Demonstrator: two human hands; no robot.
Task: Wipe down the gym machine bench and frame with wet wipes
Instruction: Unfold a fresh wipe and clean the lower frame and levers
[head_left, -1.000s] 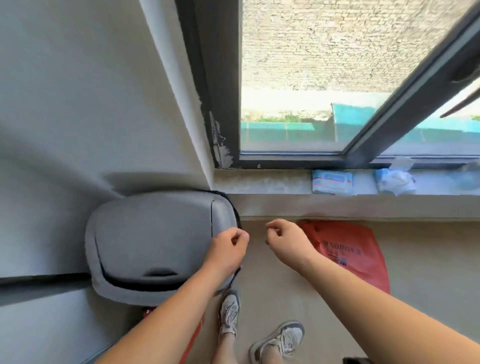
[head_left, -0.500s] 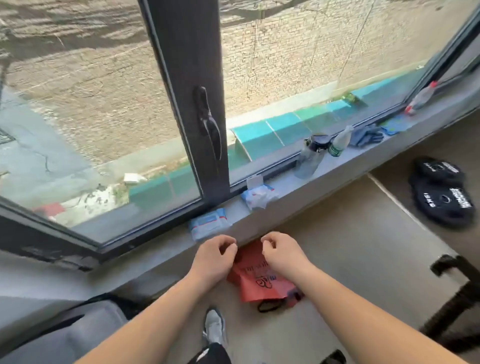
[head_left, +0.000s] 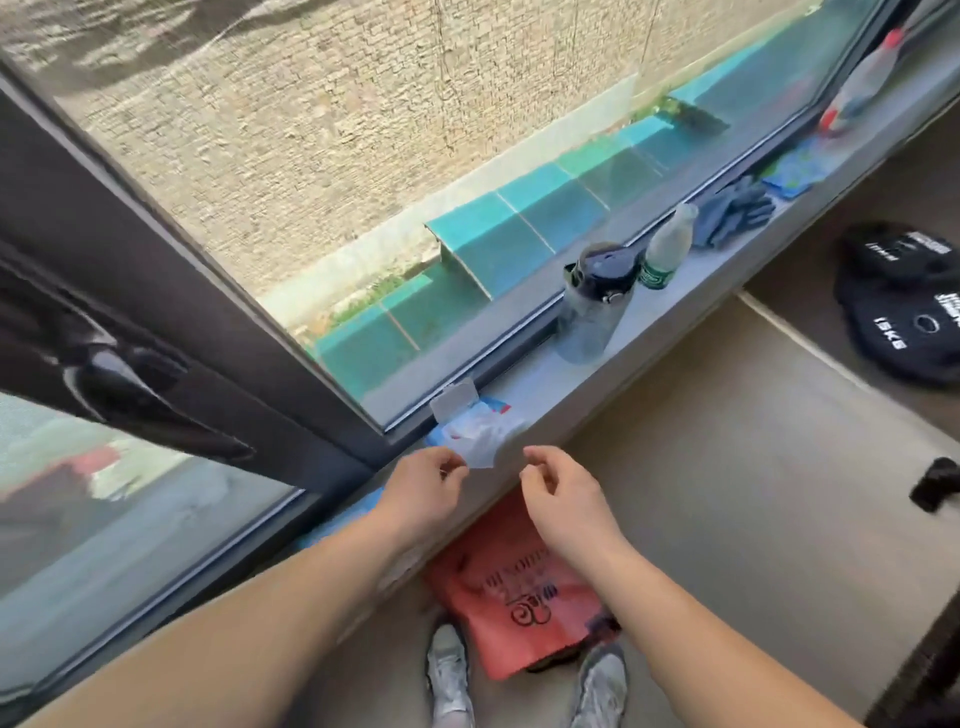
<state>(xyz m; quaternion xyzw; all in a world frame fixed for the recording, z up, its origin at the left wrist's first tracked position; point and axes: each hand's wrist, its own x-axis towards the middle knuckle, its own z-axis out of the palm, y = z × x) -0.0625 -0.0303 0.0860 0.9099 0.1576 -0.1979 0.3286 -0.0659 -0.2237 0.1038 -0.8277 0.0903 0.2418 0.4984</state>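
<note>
An open pack of wet wipes (head_left: 470, 423) lies on the grey window sill (head_left: 670, 306), its lid flap standing up. A white wet wipe (head_left: 480, 447) sticks out of the pack toward me. My left hand (head_left: 423, 488) pinches the wipe's lower corner with thumb and fingers. My right hand (head_left: 558, 491) hovers just right of it with fingers curled and holds nothing. A second blue pack (head_left: 340, 519) peeks out beside my left forearm. Only black parts of the gym machine (head_left: 935, 486) show at the right edge.
On the sill stand a clear bottle with a black lid (head_left: 595, 306) and a plastic bottle (head_left: 665, 249), then dark gloves (head_left: 732, 210) and a blue cloth (head_left: 795, 171). A red plastic bag (head_left: 519, 587) lies by my shoes. Black weight plates (head_left: 904, 306) lie on the floor at right.
My view turned right from the grey bin to the window sill. Both hands rose to the open pack, and my left hand took hold of the protruding wipe.
</note>
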